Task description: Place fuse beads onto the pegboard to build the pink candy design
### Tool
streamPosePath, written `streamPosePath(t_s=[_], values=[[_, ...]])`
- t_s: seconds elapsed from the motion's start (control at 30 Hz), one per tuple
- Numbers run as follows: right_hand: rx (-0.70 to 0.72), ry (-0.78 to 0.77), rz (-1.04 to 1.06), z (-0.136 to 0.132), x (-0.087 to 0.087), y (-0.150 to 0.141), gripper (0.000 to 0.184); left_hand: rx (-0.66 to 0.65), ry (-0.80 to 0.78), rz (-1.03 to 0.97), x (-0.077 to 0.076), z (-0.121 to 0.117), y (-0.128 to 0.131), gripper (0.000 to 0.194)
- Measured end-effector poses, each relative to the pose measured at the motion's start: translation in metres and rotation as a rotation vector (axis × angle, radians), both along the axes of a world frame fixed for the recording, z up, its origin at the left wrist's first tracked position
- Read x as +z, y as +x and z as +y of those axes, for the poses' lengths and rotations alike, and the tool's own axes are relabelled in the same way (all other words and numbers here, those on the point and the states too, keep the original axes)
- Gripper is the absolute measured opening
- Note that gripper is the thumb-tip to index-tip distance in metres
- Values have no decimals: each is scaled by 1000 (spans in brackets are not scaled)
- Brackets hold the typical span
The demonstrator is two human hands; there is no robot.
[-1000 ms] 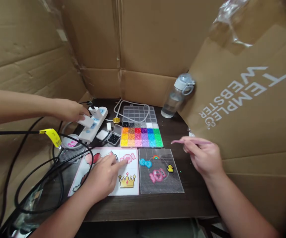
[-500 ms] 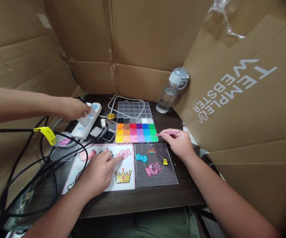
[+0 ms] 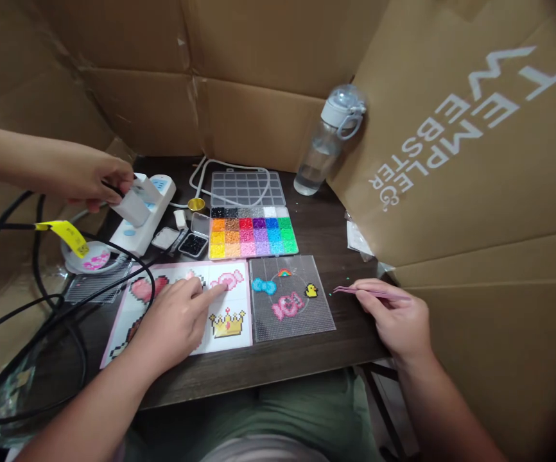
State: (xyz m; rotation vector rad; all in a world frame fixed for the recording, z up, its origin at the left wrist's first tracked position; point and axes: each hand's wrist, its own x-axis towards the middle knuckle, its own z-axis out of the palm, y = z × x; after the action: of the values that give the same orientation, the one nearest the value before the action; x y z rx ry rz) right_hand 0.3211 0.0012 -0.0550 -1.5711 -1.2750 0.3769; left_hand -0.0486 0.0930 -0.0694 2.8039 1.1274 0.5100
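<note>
My left hand (image 3: 180,314) rests on the pattern sheet (image 3: 237,305), its index finger stretched onto the pink candy picture and the other fingers loosely curled. It holds nothing. Pink tweezers (image 3: 379,293) are pinched in my right hand (image 3: 398,317), right of the pegboard (image 3: 319,321). Their tips are near a small green bead (image 3: 330,294) on the table. On the clear pegboard lie a pink candy (image 3: 287,307), a blue bow (image 3: 264,286), a rainbow (image 3: 284,273) and a yellow duck (image 3: 311,290), all made of beads.
Behind the board stands a bead box (image 3: 253,234) with coloured compartments. Another person's hand (image 3: 109,179) grips a white plug (image 3: 133,205) at the power strip (image 3: 150,224). Black cables (image 3: 61,301) loop at left; a water bottle (image 3: 323,141) stands by the cardboard wall (image 3: 259,122).
My right hand has moved from the green compartment of the bead box down and right, with the tweezers. My view has shifted. The other person's hand has lifted slightly at the plug.
</note>
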Motion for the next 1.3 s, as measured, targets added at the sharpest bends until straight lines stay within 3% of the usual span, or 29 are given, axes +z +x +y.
streamPosePath(t_s=[0.17, 0.5, 0.87, 0.97, 1.1, 1.3], values=[[-66, 20, 38, -5, -9, -4, 9, -7, 25, 18, -1, 0, 0, 42], [0, -18, 9, 0, -1, -9, 8, -6, 9, -1, -2, 1, -1, 42], [-2, -74, 22, 0, -4, -4, 12, 23, -17, 26, -2, -1, -1, 44], [4, -27, 89, 18, 3, -3, 15, 30, -16, 28, 0, -2, 0, 44], [33, 59, 142, 61, 21, -15, 17, 45, -29, 14, 2, -3, 0, 44], [153, -45, 45, 109, 30, -45, 17, 50, -64, 61, 1, -3, -1, 46]])
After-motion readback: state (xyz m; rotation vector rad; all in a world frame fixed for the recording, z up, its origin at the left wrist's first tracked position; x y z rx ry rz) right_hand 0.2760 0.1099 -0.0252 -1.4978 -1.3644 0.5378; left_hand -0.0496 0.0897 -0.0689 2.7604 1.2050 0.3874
